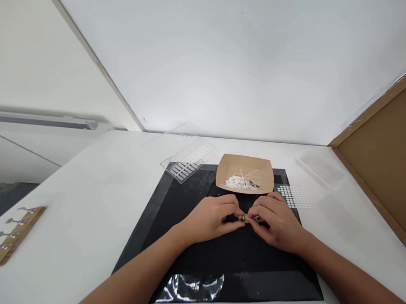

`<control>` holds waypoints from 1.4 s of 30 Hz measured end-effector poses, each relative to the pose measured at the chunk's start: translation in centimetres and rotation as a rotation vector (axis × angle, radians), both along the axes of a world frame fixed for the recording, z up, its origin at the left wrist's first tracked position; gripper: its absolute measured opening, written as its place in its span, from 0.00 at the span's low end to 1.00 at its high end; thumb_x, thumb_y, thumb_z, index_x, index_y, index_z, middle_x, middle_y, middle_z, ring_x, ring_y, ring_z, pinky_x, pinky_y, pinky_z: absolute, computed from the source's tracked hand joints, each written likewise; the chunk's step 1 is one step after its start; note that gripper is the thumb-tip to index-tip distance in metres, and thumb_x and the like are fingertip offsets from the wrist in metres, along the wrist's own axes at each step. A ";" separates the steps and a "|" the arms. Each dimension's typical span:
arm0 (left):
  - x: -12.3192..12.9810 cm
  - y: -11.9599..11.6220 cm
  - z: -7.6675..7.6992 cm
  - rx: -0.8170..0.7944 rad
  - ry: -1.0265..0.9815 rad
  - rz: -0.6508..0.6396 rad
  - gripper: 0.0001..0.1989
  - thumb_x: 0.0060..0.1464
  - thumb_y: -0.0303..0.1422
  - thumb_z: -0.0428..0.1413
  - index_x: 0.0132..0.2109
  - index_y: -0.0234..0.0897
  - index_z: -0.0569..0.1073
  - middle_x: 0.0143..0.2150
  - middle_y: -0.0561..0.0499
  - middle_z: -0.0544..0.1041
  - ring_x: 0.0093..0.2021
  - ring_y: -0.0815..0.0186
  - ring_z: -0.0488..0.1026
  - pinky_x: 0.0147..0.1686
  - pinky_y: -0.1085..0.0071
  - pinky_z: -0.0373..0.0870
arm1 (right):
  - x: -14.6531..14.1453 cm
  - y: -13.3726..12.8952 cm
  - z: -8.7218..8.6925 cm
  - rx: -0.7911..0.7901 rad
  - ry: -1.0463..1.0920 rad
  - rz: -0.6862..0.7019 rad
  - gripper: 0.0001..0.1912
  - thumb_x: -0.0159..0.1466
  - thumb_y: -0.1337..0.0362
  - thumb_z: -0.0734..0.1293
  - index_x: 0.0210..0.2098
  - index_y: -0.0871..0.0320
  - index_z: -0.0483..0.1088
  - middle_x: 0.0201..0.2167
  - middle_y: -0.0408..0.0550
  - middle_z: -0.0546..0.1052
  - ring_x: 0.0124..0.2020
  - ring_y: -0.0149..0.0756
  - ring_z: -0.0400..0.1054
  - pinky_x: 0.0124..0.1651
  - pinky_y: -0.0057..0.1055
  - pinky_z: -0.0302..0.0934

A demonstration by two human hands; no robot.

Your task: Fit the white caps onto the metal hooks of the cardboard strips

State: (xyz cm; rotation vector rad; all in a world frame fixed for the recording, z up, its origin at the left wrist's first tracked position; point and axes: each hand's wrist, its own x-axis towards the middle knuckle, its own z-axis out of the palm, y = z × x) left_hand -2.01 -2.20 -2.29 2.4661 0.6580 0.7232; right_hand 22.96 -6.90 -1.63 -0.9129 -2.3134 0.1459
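Note:
Over the black mat (218, 257) my two hands meet, fingertips nearly touching. My left hand (215, 216) pinches a small brown piece (242, 218) with a shiny metallic part between thumb and fingers. From the other side my right hand (277, 219) is closed at the same spot, its fingertips on a small part with a dark, shiny end; its exact shape is too small to tell. Just behind the hands sits a brown paper tray (231, 162) holding white scraps and thin sticks (242, 182).
A clear plastic tray with slots (185, 169) overlaps the mat's back left corner. Beside the right hand lies a sheet of white dots (294, 196). A clear lid (321, 169) is at the back right, near a cardboard panel (387, 148). A wooden hook rack (14, 237) lies far left.

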 end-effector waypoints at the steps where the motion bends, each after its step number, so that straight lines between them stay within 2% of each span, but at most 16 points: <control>1: 0.1 0.0 -0.1 -0.017 -0.005 0.020 0.07 0.67 0.37 0.63 0.44 0.38 0.81 0.40 0.52 0.80 0.27 0.74 0.72 0.28 0.77 0.68 | 0.0 0.0 0.0 0.008 -0.003 0.003 0.04 0.73 0.71 0.66 0.42 0.55 0.70 0.35 0.43 0.78 0.35 0.35 0.70 0.45 0.38 0.56; 4: 0.2 -0.1 -0.3 -0.076 -0.012 0.058 0.08 0.67 0.38 0.63 0.45 0.38 0.81 0.40 0.52 0.80 0.28 0.73 0.72 0.28 0.77 0.68 | 0.0 0.1 0.0 0.020 -0.011 0.009 0.05 0.73 0.71 0.67 0.42 0.55 0.70 0.35 0.43 0.79 0.36 0.35 0.71 0.45 0.38 0.57; 12: 0.6 0.0 -0.2 -0.138 0.043 0.024 0.07 0.68 0.34 0.62 0.40 0.39 0.82 0.38 0.52 0.80 0.37 0.68 0.78 0.38 0.75 0.72 | -0.2 0.1 0.0 0.064 -0.101 -0.004 0.04 0.74 0.70 0.65 0.44 0.55 0.71 0.35 0.45 0.79 0.37 0.37 0.72 0.47 0.39 0.57; 18: 0.7 0.0 -0.5 -0.166 0.026 0.014 0.08 0.69 0.35 0.61 0.40 0.39 0.82 0.38 0.52 0.81 0.37 0.68 0.79 0.37 0.74 0.73 | -0.3 0.1 0.1 0.073 -0.127 -0.005 0.05 0.75 0.70 0.65 0.44 0.55 0.72 0.35 0.45 0.79 0.36 0.37 0.72 0.46 0.39 0.57; 30: 0.7 -0.2 -0.7 -0.106 0.061 0.046 0.08 0.69 0.35 0.61 0.40 0.39 0.81 0.39 0.54 0.81 0.37 0.69 0.79 0.37 0.75 0.70 | -0.2 0.2 0.0 0.097 -0.184 -0.010 0.05 0.76 0.69 0.64 0.45 0.56 0.71 0.36 0.46 0.80 0.37 0.37 0.72 0.47 0.40 0.57; 42: 0.6 -0.3 -0.5 -0.114 0.076 0.036 0.06 0.69 0.34 0.61 0.41 0.38 0.80 0.40 0.54 0.81 0.39 0.69 0.79 0.38 0.74 0.69 | -0.3 0.2 0.3 0.091 -0.149 0.000 0.06 0.76 0.70 0.65 0.44 0.56 0.73 0.36 0.46 0.80 0.37 0.37 0.73 0.47 0.39 0.58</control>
